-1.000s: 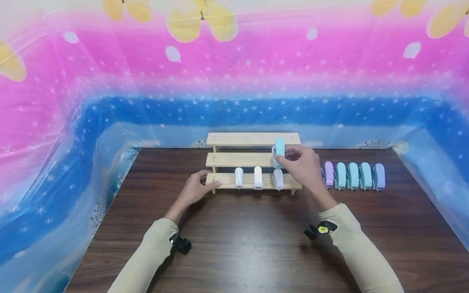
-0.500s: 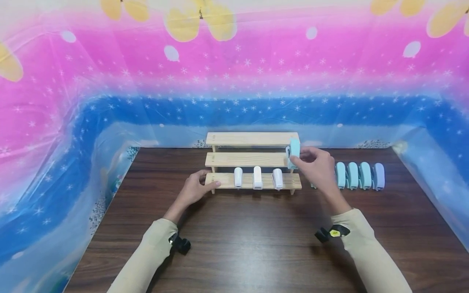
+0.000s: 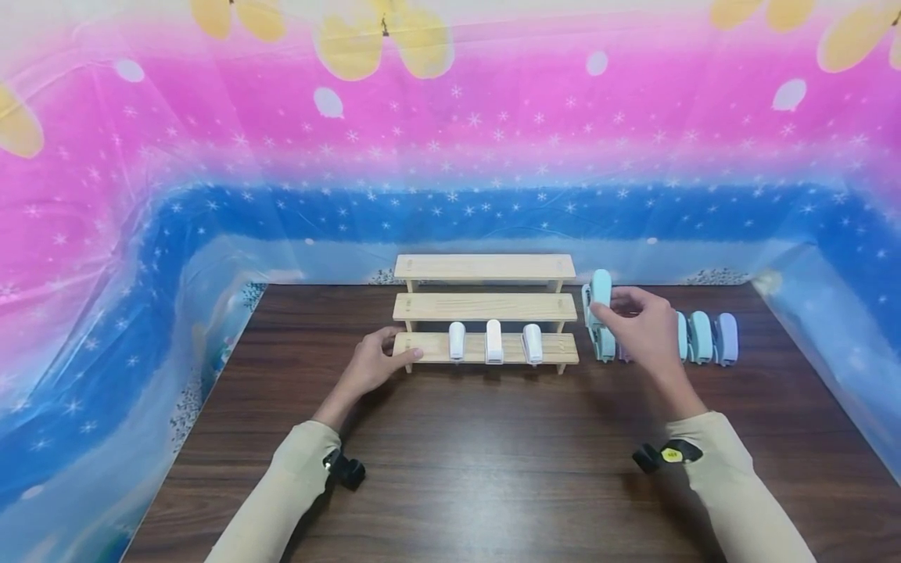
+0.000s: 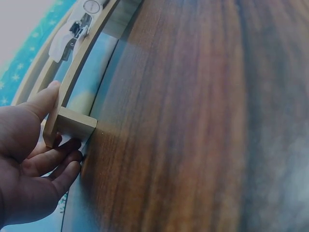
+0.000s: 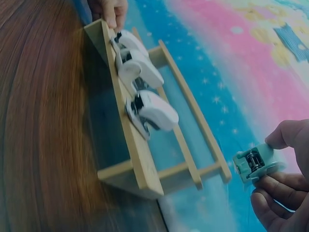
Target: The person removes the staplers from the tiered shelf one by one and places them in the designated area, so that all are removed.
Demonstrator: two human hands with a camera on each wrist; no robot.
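Note:
My right hand pinches a mint-green mini stapler between thumb and fingers, just right of the three-tier wooden display rack. The right wrist view shows the spring inside this stapler. With my left hand I grip the left end of the rack's lowest shelf, thumb on top and fingers below, as the left wrist view shows. Three white staplers, the left one, the middle one and the right one, stand spaced along that lowest shelf.
On the dark wooden table, right of the rack, stands a row of staplers: mint ones, a lavender one at the end, and others partly hidden behind my right hand. A patterned cloth surrounds the table's back and sides.
My right hand has carried the mint stapler rightward, from in front of the rack to beyond its right end, over the row. The left hand and the white staplers have stayed in place.

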